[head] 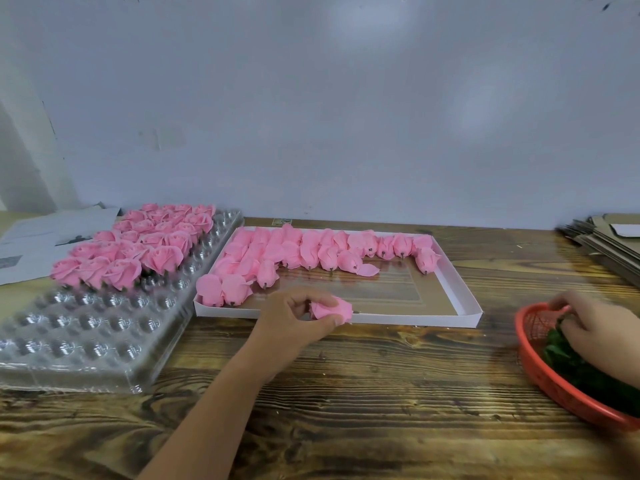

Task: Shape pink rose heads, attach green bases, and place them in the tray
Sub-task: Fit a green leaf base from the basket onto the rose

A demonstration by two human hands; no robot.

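My left hand (298, 315) grips a closed pink rose head (331, 309) on its side, its short stem pointing right, just in front of the white box (460, 299). That box holds several unshaped pink rose heads (311, 252) lying in rows. My right hand (588, 327) reaches into the red basket (554, 382) and its fingers touch the green bases (575, 365); whether it holds one is hidden. At the left, a clear plastic tray (79, 337) with round cups carries several finished open roses (138, 244) in its far half.
The work surface is a dark wooden table (381, 393). Printed papers (34, 237) lie at the far left behind the tray. A stack of flat cardboard sheets (606, 244) sits at the far right. A pale wall stands close behind.
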